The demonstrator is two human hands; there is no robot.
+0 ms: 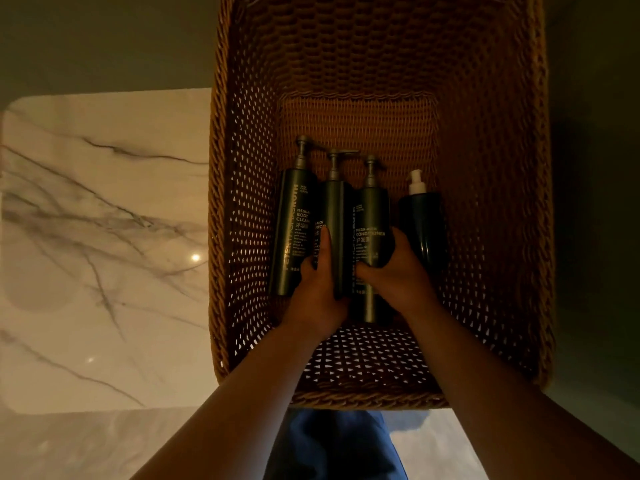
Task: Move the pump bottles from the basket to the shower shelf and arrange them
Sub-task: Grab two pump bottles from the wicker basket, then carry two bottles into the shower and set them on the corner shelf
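A deep brown wicker basket (pixel 242 188) holds several dark pump bottles lying side by side on its floor. From the left: a body cleanser bottle (pixel 291 223), a shampoo bottle (pixel 334 209), a conditioner bottle (pixel 372 216), and a shorter dark bottle with a white pump (pixel 422 220). My left hand (pixel 318 289) wraps the lower part of the shampoo bottle, index finger along its front. My right hand (pixel 394 271) grips the lower part of the conditioner bottle. All bottles rest on the basket floor.
A white marble slab with grey veins (pixel 104 237) lies to the left of the basket. Dark wall or floor surrounds the basket above and to the right. Blue fabric (pixel 336 445) shows below the basket's near rim, between my forearms.
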